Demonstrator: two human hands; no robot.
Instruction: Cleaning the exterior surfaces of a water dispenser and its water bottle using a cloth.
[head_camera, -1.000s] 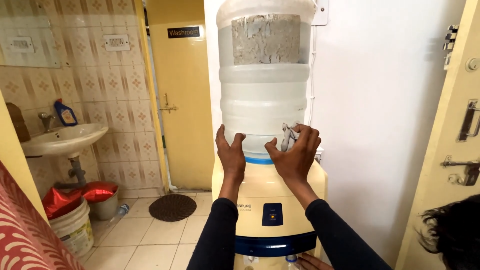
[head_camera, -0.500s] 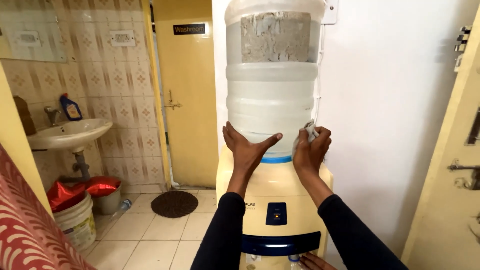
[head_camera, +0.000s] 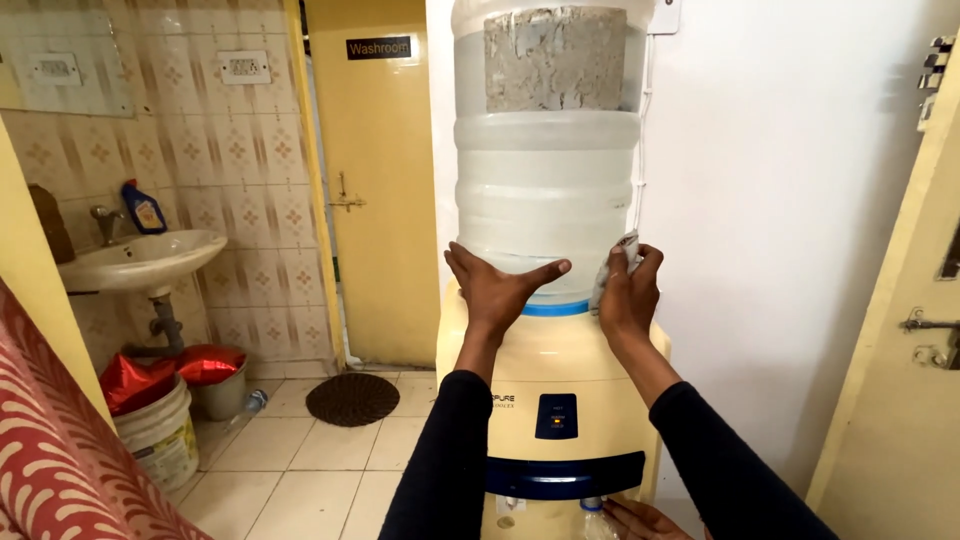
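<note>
1. The left hand (head_camera: 497, 290) lies flat against the lower front of the water bottle (head_camera: 548, 150), fingers spread wide and thumb out; its grip clasps nothing.
2. The right hand (head_camera: 628, 295) presses a small crumpled cloth (head_camera: 612, 268) to the bottle's lower right side, grip clamped around the cloth.
3. The bottle stands inverted atop the cream water dispenser (head_camera: 555, 400).
4. Another person's hand (head_camera: 640, 520) reaches near the dispenser's taps.

Cream dispenser (head_camera: 560, 370), translucent bottle (head_camera: 545, 190)

A torn grey label (head_camera: 556, 58) covered the water bottle's upper front. Left of the bottle, a small black rectangular sign (head_camera: 379, 47) sat on the yellow door; farther left stood a blue detergent bottle (head_camera: 144, 208).
</note>
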